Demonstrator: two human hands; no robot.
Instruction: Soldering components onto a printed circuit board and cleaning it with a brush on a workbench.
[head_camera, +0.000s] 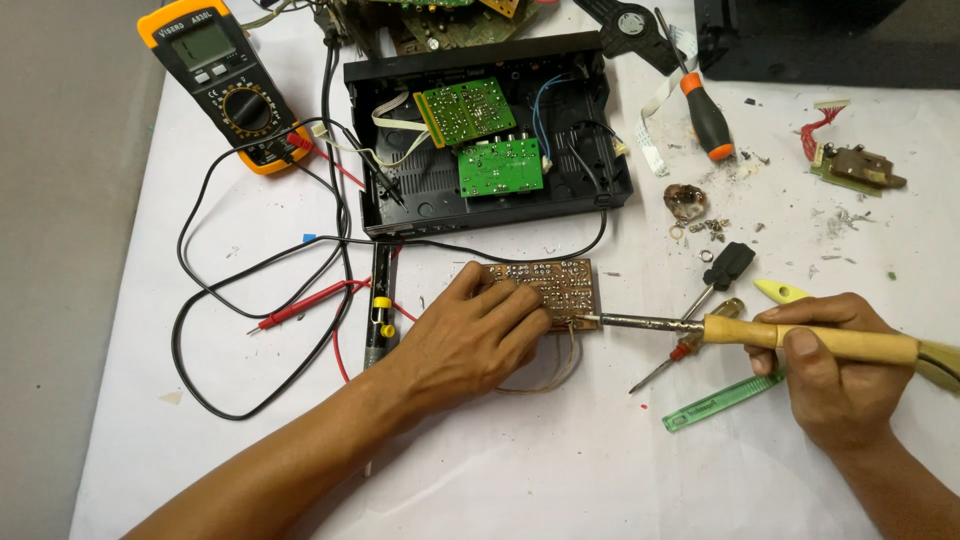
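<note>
My left hand (478, 330) presses flat on a small brown circuit board (560, 283) lying solder side up on the white table, fingers covering its left part. My right hand (832, 365) grips the wooden handle of a soldering iron (790, 335). The iron's metal tip touches the board's lower right edge. Thin wires loop out from under the board, below my left hand.
An open black case (590, 185) with two green boards sits behind. A yellow multimeter (222, 85) with red and black leads lies far left. A desoldering pump (380, 305), several screwdrivers (706, 110), a green plastic tool (722, 402), screws and debris lie around.
</note>
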